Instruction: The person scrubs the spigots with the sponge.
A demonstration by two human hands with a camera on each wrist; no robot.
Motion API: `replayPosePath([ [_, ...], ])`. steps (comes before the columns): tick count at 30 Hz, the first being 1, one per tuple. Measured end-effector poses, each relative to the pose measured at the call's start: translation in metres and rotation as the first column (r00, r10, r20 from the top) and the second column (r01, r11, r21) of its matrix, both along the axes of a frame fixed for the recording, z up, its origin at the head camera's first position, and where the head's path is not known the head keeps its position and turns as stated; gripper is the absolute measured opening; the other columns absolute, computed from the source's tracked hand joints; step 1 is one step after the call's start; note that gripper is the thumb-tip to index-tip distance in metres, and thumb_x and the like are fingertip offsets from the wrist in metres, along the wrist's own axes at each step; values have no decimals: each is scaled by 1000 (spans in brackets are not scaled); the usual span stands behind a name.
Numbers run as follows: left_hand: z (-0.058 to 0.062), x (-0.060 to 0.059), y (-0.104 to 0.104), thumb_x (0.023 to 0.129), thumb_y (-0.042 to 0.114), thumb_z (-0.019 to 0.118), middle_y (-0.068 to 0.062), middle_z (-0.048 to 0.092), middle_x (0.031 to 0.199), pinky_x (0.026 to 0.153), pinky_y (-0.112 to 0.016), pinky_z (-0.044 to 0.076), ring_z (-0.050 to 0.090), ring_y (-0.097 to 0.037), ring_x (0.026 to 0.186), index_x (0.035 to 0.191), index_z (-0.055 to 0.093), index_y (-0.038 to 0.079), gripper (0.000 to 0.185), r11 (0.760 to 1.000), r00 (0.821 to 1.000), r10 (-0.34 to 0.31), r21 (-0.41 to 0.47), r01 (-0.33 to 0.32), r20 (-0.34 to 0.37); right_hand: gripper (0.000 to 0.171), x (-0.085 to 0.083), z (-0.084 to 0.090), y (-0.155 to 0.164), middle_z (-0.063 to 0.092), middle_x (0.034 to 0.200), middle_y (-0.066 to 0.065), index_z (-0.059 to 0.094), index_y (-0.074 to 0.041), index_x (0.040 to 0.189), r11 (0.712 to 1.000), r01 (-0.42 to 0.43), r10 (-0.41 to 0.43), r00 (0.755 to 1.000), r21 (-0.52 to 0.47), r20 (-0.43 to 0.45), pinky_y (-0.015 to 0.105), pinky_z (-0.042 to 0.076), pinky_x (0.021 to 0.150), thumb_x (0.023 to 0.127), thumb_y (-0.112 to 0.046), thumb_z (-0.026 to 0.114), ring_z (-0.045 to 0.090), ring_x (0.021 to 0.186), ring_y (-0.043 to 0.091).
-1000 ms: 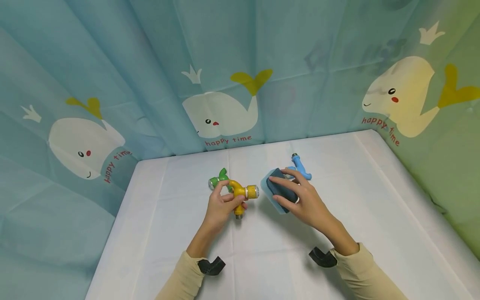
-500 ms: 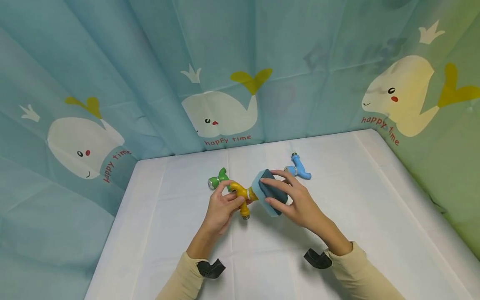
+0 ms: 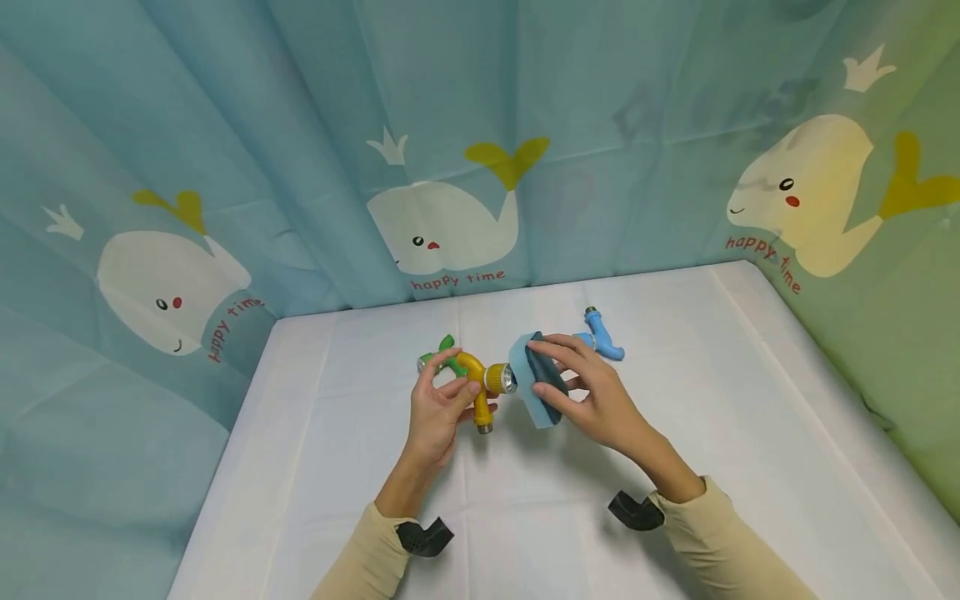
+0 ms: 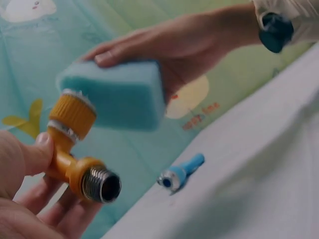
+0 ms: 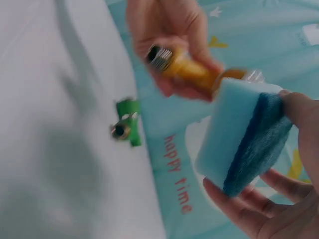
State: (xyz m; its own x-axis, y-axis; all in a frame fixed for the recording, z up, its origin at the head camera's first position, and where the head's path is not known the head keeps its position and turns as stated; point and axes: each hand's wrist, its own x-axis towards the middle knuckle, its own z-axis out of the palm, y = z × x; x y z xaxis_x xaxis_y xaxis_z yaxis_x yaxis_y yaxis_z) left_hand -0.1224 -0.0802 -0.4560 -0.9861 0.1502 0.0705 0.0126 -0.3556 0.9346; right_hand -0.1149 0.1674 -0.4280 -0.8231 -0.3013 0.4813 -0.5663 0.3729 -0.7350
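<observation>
A yellow faucet [image 3: 477, 377] with a ribbed knob and a threaded metal inlet is pinched between the thumb and fingers of my left hand [image 3: 437, 412], raised over the table. My right hand [image 3: 603, 398] grips a sponge [image 3: 522, 379], light blue with a darker scouring layer, by its sides. In the left wrist view the sponge [image 4: 124, 97] is right by the knob of the faucet [image 4: 72, 114]; whether they touch is hard to tell. Behind the left hand lies a green faucet [image 3: 447, 354], partly covered. A light-blue faucet [image 3: 602, 335] lies beyond the right hand.
A white cloth covers the table [image 3: 360, 467]. A blue-green curtain [image 3: 315, 167] printed with whales hangs along its back and sides. Black cuffs [image 3: 423, 537] sit at both wrists.
My right hand has moved left with the sponge, over the knob, then tilted it slightly away, baring the knob's end. My left hand has turned the yellow faucet a little and back.
</observation>
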Motion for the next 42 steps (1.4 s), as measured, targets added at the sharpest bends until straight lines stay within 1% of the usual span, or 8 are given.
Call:
replayPosePath([
  [5,2,-1,-2,99,-6,62,-10,78,102,73,-42,64,77,-24,77,148,37,-3,55,998,999,22,-61,-23,-25,56,-1,2,-3,54,144,12,61,-19,144,999,-13,14,999,35,-36,34,62,71,91,-10,78,65,111,28],
  [9,2,0,-2,98,-10,61,-7,79,99,72,-42,64,77,-24,76,145,38,-4,52,999,1000,22,-48,-23,-20,54,-1,0,-4,55,142,14,64,-20,140,998,43,-38,995,49,-94,34,61,68,89,-11,80,65,109,28],
  [14,4,1,0,98,-7,64,-13,78,102,71,-44,63,77,-26,77,142,38,0,51,1000,999,21,6,-21,-28,53,0,5,-9,53,143,16,66,-18,137,999,39,-33,984,29,-175,38,61,72,87,-15,84,67,102,27],
  [19,4,2,2,97,-6,65,-18,76,104,70,-44,63,77,-29,77,138,38,4,49,998,1000,21,56,-21,-10,55,-2,5,-10,55,140,16,67,-17,134,996,94,-91,987,14,-130,38,63,72,83,-7,85,68,104,30],
  [25,4,1,1,98,-8,63,-15,77,101,71,-43,63,77,-27,76,139,38,1,49,997,1000,8,74,-6,-22,55,0,9,-10,53,141,15,67,-18,135,999,38,-34,990,25,-135,38,63,73,84,-10,86,68,102,26],
  [30,2,-1,-1,98,-8,62,-15,77,99,71,-43,63,77,-27,76,140,38,2,49,993,1000,1,116,0,-2,56,-2,9,-11,56,138,15,67,-18,134,999,49,-47,990,13,-137,36,63,70,83,-8,86,70,99,26],
  [38,2,-1,-2,100,-9,59,-14,77,98,72,-42,64,76,-25,75,138,38,5,46,992,1000,-19,123,20,-7,54,-3,5,-13,56,138,15,68,-16,133,999,45,-45,992,3,-117,34,63,70,83,-6,86,70,99,26],
  [42,3,-2,-5,98,-8,62,-16,77,102,74,-41,64,76,-24,75,138,41,2,46,999,997,-11,41,14,-77,55,-4,9,-8,57,136,14,68,-15,134,1000,24,-25,995,-15,-92,34,63,68,83,-4,85,69,94,26],
])
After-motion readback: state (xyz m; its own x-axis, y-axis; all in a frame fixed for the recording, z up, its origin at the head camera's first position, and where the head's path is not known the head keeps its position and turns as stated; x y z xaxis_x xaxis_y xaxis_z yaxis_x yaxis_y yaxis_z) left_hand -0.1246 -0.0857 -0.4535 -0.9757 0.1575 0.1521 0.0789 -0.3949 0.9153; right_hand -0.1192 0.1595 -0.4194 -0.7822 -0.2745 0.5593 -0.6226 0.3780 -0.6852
